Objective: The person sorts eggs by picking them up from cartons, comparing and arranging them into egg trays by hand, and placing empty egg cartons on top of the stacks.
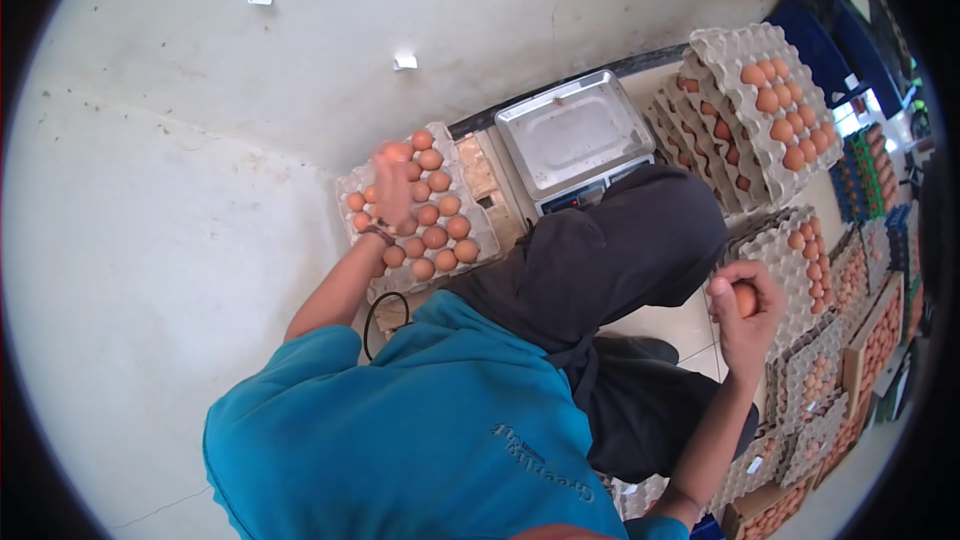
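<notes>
Running from 8 to 1 o'clock, a pale wall (pixel 200 210) w/ stains, cracks & a couple of paper scraps takes up much of the view. Pale floor tiles (pixel 655 325) show at approx 4 o'clock, btwn the dark-trousered legs (pixel 620 240). Stacked egg trays (pixel 715 50) stand at 2 o'clock; more trays & boxes of eggs (pixel 830 370) line the far side, 3 to 5. A metal-topped scale (pixel 575 135) is at 1 o'clock, by the raised knee.

L arm reaches up from the blue shirt (pixel 430 430) to 10 o'clock; L hand (pixel 393 190), blurred, is over the near tray (pixel 482 215) & its brown eggs (pixel 435 237), fingers by an egg at the upper edge; can't tell if it's gripping. R arm comes up from 5 o'clock, elbow bent, R hand (pixel 748 315) raised btwn 3 & 4, fingers curled round a single egg (pixel 746 300).
</notes>
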`<state>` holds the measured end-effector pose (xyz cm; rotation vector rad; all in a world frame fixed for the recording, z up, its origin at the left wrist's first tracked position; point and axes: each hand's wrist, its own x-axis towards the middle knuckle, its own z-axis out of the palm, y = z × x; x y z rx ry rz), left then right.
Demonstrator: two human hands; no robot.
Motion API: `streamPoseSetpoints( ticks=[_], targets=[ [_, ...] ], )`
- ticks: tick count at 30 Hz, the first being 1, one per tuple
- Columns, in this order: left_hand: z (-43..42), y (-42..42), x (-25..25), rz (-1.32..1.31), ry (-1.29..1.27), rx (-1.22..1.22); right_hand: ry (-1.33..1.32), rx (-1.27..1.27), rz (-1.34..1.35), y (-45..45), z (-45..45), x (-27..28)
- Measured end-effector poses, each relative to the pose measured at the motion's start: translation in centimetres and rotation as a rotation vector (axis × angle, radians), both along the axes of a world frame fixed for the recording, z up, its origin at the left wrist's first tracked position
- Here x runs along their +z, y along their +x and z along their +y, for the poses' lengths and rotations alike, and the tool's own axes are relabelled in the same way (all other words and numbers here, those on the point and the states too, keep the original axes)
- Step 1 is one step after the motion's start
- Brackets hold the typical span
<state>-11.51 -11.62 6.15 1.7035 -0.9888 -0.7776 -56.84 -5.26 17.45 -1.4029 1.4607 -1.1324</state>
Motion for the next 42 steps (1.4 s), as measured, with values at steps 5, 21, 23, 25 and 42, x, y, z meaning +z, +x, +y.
streamPoseSetpoints(
  ticks=[5,21,23,25,42],
  targets=[
    [-0.9,11.9,-9.7,-0.644,-0.141,-0.015,-0.093,-0.126,-0.042,-2.8,-0.1,-0.2],
    [-1.9,9.3,-7.1,-0.737,-0.118,-0.041,-0.073,-0.190,-0.238,-2.5,-0.5,-0.6],
    [-2.1,4.9,-4.6,-0.540,-0.285,-0.087,-0.069,-0.161,-0.280,-2.3,-0.4,-0.6],
    [-1.0,-2.3,1.7,-0.385,-0.300,-0.206,-0.144,-0.190,-0.194,-1.1,-0.4,-0.2],
    [10.8,-22.2,4.6,1.695,0.439,-0.637,-0.723,0.382,0.643,10.8,1.5,-0.1]
  ],
)
